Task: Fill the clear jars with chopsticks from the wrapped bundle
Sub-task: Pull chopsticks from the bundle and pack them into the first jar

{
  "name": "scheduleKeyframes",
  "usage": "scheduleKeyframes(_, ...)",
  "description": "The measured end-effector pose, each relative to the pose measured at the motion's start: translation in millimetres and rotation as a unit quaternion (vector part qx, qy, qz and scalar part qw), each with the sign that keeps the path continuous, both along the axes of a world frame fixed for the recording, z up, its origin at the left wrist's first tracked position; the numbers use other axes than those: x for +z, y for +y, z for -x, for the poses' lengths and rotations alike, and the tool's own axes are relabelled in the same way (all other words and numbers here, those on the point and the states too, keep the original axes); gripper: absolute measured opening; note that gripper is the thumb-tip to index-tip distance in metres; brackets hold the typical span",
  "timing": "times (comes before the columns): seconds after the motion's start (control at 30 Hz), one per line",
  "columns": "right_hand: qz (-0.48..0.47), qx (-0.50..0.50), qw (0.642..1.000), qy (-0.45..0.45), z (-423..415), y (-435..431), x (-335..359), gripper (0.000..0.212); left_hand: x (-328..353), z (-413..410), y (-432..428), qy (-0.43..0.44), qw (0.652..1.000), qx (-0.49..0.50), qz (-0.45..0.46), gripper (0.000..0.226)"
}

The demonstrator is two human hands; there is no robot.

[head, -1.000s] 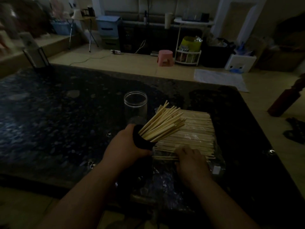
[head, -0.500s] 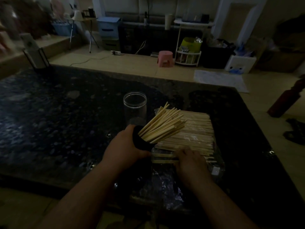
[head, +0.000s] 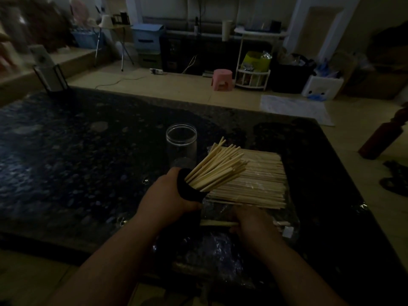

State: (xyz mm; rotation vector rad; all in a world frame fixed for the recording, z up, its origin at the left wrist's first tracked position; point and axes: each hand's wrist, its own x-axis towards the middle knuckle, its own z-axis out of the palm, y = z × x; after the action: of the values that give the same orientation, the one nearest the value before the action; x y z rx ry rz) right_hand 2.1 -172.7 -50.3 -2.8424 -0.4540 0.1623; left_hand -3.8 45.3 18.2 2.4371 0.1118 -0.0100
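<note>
My left hand [head: 170,198] grips a jar [head: 187,188] that looks dark in this light and tilts to the right, with many wooden chopsticks [head: 217,166] fanning out of its mouth. Beside it lies the flat bundle of chopsticks [head: 256,180] on its opened clear wrapper [head: 220,250]. My right hand [head: 251,221] sits at the bundle's near edge and pinches a few chopsticks [head: 217,223] pulled toward me. An empty clear jar [head: 181,141] stands upright just behind my left hand.
The dark speckled table [head: 77,162] stretches wide to the left. A phone on a stand [head: 49,70] sits at its far left corner. A pink stool [head: 222,79], shelves and boxes stand on the floor beyond; a dark red bottle [head: 382,138] stands at right.
My right hand has slid toward me, drawing a few chopsticks off the bundle's near edge. My left hand and its tilted jar stay in place.
</note>
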Motion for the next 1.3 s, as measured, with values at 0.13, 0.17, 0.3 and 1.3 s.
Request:
scheduleKeyframes(0.13,0.079,0.038,0.996,-0.004,7,0,1,0.028,0,-2,-1,0.006,1.0,-0.001,0.001,0.083)
scheduleKeyframes(0.17,0.092,0.044,0.995,-0.005,9,0,0,0.029,1,-2,-1,0.007,1.0,-0.002,0.0,0.083)
scheduleKeyframes(0.3,0.039,0.032,0.999,0.004,14,-1,6,0.026,3,0,-3,0.009,1.0,-0.004,-0.004,0.083)
scheduleKeyframes(1.3,-0.13,-0.021,0.915,-0.382,27,-6,95,0.019,-2,0,-5,0.016,0.999,-0.007,-0.041,0.093)
